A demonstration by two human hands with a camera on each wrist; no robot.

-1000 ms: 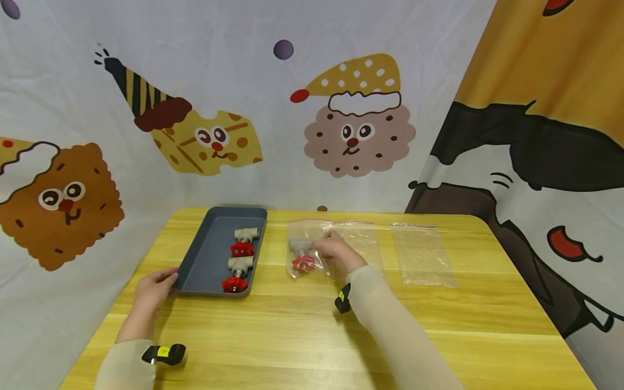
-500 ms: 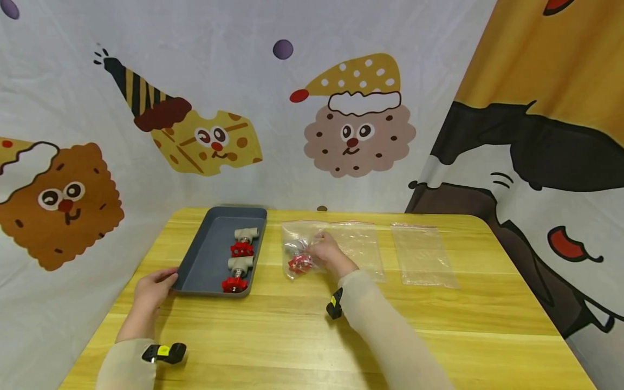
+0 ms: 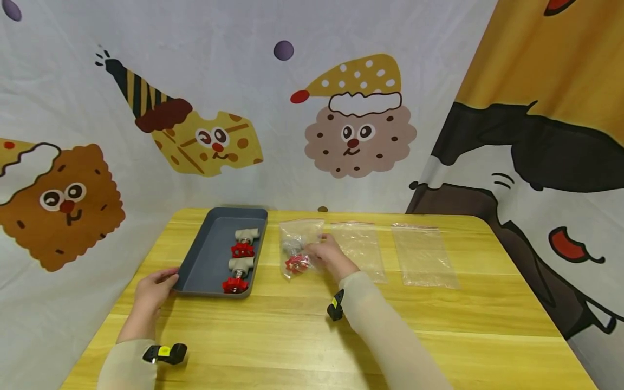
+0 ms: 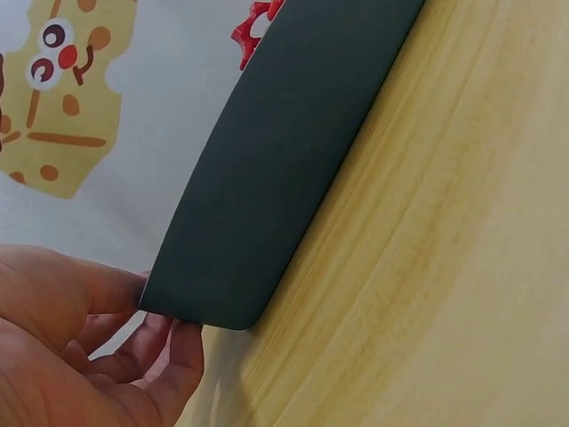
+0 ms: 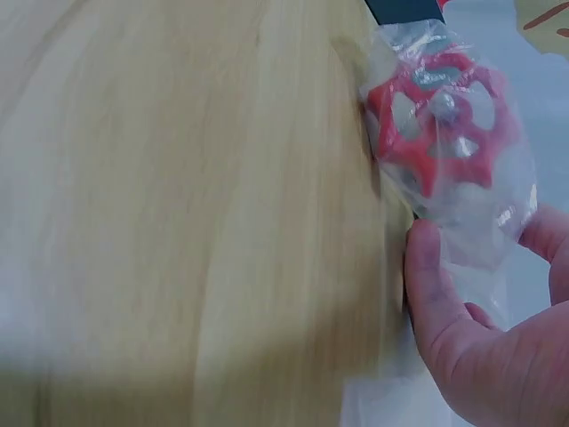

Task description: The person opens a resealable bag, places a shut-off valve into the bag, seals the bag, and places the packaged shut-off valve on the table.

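Observation:
My left hand (image 3: 152, 290) grips the near left corner of a grey tray (image 3: 207, 254), thumb on the rim and fingers against its outer wall. Inside the tray, along its right side, lie two grey valves (image 3: 241, 264) with red handwheels. A third valve (image 3: 296, 262) is inside a clear zip bag (image 3: 287, 230) just right of the tray. My right hand (image 3: 331, 255) holds that bag by its right side; in the right wrist view the thumb and fingers (image 5: 427, 245) close around the plastic below the red handwheel.
Two more flat clear zip bags, a middle one (image 3: 361, 249) and a right one (image 3: 424, 254), lie on the wooden table (image 3: 273, 336). A printed cartoon cloth (image 3: 273, 184) hangs behind the table's far edge.
My right hand has shifted the bagged valve slightly left, towards the tray, and it now lies apart from the middle bag. The left hand and tray stay put.

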